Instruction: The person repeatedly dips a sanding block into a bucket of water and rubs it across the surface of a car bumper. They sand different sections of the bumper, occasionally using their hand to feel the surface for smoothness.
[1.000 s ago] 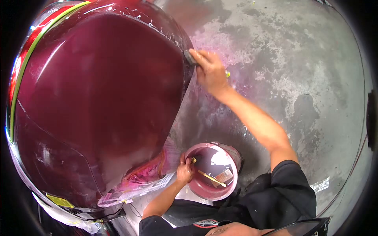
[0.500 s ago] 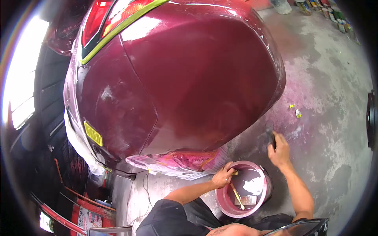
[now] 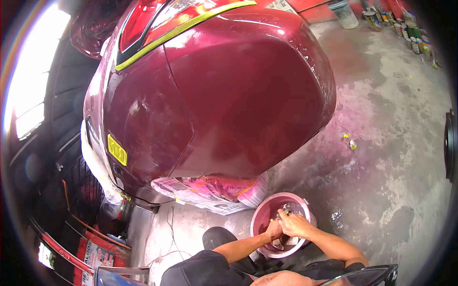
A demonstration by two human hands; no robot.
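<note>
My left hand [image 3: 274,229] and my right hand [image 3: 294,224] meet over the mouth of a pink bucket [image 3: 261,214] with water in it. The fingers of both hands are closed and press together, hiding most of what is between them. A small dark and yellowish bit shows by my right fingertips, too little to name. Above the bucket curves the dark red car bumper [image 3: 238,95], glossy on top and duller lower down. The brush-like stick in the bucket is mostly covered by my hands.
Pink-stained masking paper [image 3: 214,190] covers the wheel area beside the bucket. Yellow tape [image 3: 181,34] edges the tail light [image 3: 176,14]. Several cans [image 3: 415,43] and a grey bucket [image 3: 344,15] stand at the far right. A cable [image 3: 171,224] lies on the floor.
My right hand has come from the floor side, where it held a dark piece, into the bucket. My left hand has left the bucket's rim and joined it. The view has shifted slightly.
</note>
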